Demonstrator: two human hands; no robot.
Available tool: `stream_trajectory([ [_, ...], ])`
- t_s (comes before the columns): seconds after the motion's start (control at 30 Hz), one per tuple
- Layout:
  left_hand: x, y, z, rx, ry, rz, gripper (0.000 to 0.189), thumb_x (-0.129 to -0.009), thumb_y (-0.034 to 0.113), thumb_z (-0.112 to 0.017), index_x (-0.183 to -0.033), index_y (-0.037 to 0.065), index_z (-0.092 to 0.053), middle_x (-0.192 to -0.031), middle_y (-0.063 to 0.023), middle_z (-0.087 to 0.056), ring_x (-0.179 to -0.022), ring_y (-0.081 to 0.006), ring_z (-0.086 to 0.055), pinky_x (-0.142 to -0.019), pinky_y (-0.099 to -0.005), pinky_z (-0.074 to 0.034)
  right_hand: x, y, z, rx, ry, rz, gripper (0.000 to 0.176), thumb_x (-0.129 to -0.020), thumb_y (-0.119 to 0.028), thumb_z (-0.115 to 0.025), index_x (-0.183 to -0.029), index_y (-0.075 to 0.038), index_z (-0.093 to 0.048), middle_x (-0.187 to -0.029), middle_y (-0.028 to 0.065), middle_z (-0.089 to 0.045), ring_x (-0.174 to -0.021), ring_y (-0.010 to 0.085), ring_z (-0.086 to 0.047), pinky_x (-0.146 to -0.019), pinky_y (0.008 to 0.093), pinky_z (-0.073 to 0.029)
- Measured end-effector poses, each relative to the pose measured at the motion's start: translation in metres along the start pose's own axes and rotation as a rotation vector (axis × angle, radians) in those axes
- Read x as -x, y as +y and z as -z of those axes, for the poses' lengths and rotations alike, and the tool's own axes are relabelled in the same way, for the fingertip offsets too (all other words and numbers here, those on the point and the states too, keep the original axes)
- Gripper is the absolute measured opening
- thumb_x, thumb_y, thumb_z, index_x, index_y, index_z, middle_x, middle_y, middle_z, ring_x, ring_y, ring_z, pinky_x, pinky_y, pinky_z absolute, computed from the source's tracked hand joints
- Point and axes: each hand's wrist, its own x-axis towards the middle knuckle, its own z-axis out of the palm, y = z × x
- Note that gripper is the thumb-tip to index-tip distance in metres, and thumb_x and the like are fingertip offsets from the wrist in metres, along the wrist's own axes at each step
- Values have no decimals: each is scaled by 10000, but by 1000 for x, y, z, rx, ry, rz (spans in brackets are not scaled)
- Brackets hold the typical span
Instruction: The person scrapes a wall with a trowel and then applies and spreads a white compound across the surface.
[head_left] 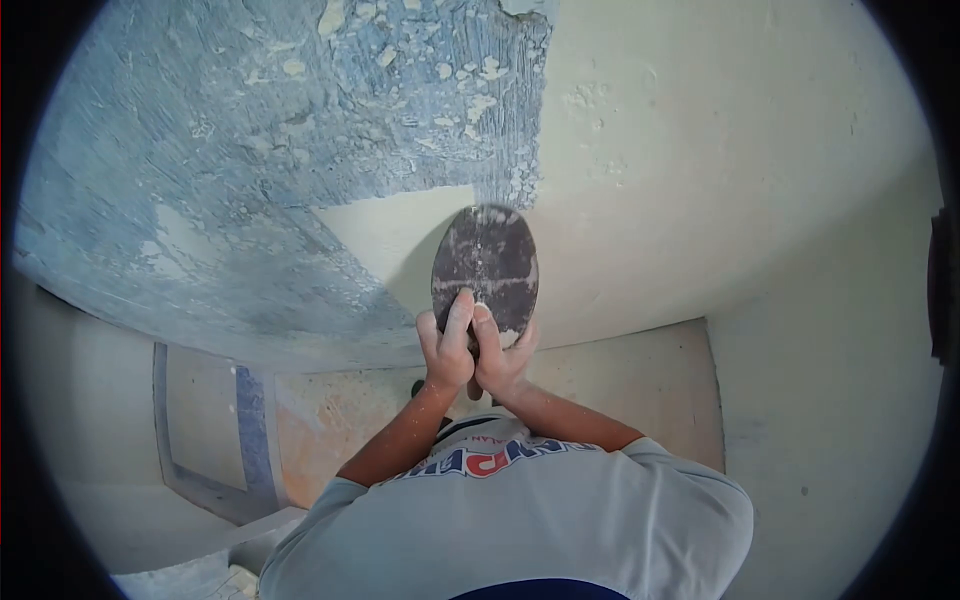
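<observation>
Both of my hands hold a dark oval plastering trowel (487,245), its face smeared with dried white plaster. My left hand (447,345) is closed at its lower left edge, one finger pressed up onto the face. On the lower right, my right hand (505,358) grips it with the thumb on the face and fingers around the edge. The end of a handle shows below, between the wrists. The trowel's upper edge overlaps the wall where a smooth cream plaster patch (390,225) meets rough blue wall (300,130). White dust coats my fingers.
Smooth cream wall (680,150) spans the right side. Below is a stained floor (640,385). At lower left are a pale panel with a blue stripe (252,430) and a white ledge (200,565). A dark object (940,285) sits at the far right edge.
</observation>
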Motion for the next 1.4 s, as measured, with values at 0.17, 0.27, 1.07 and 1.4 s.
stream_trajectory([
  [0.17, -1, 9, 2, 56, -79, 46, 249, -952, 199, -564, -867, -15, -659, -760, -30, -626, -684, -86, -539, -575, -275, -425, 1, 1, 0, 82, -11, 1, 291, -876, -158, -666, -1079, 31, -579, -960, 142, -652, -834, 205, -625, -736, 335, -503],
  [0.27, 4, 1, 5, -277, -75, -203, 265, -957, 214, -559, -839, -6, -649, -736, -2, -605, -662, -65, -518, -560, -256, -413, 4, 5, 3, 79, -14, 28, 291, -883, -147, -652, -1095, 36, -570, -962, 130, -651, -849, 192, -623, -747, 329, -504],
  [1.07, 8, -22, 18, 79, -44, 180, 243, -918, 198, -651, -896, -24, -555, -886, -78, -610, -771, -106, -549, -660, -270, -462, 17, 28, 7, 23, -1, -84, 303, -887, -144, -657, -1115, 30, -560, -990, 108, -645, -883, 164, -611, -766, 306, -499],
  [1.4, 6, -24, 17, -29, -87, 97, 236, -926, 202, -643, -906, -20, -565, -885, -76, -612, -773, -109, -549, -661, -273, -466, 12, 24, 7, -2, -30, -70, 306, -889, -144, -654, -1122, 31, -558, -1002, 115, -647, -891, 165, -613, -775, 306, -501],
])
